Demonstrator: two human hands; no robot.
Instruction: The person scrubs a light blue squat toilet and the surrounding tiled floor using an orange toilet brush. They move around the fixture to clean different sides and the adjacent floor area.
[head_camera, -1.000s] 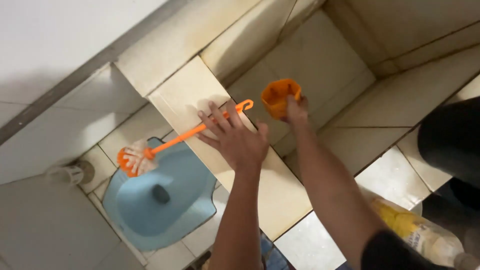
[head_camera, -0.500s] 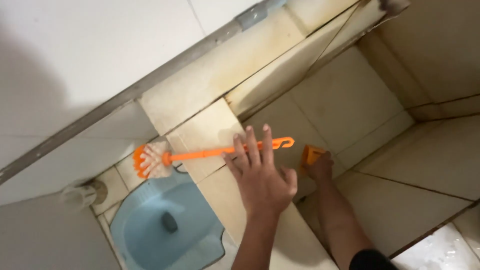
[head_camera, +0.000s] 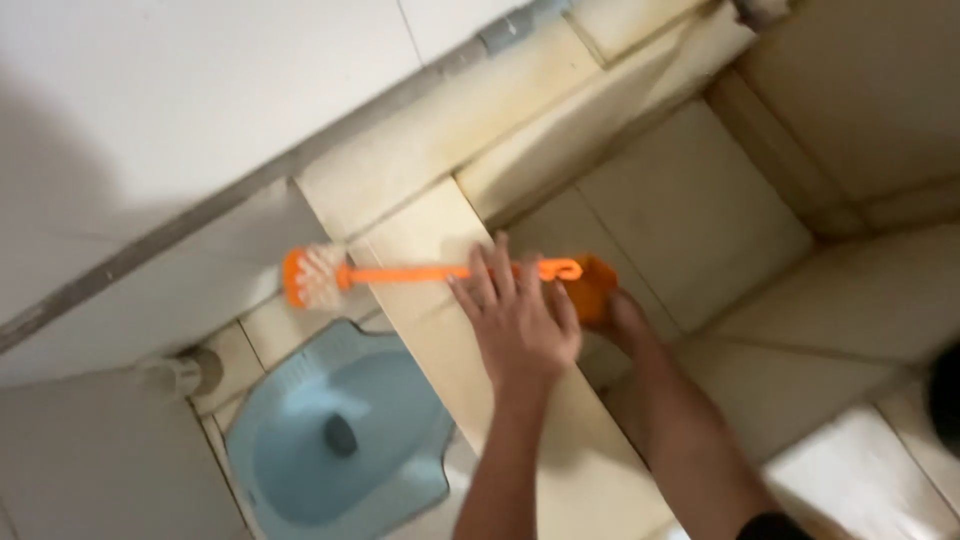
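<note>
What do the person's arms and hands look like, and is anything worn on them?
Both hands, left hand and right hand, are bare, without gloves, rings or a watch. The forearms are uncovered. A dark sleeve edge shows only high on the right arm.

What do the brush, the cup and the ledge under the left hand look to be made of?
Toilet brush: likely moulded plastic, uniform orange handle, white bristles. Orange cup: probably the same plastic, blurred. Ledge: glazed ceramic tile, cream, with grout lines and a faint sheen.

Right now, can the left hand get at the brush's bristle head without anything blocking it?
Probably yes. The left hand lies on the orange brush handle, and the bristle head sits past the tiled ledge edge with nothing between them.
</note>
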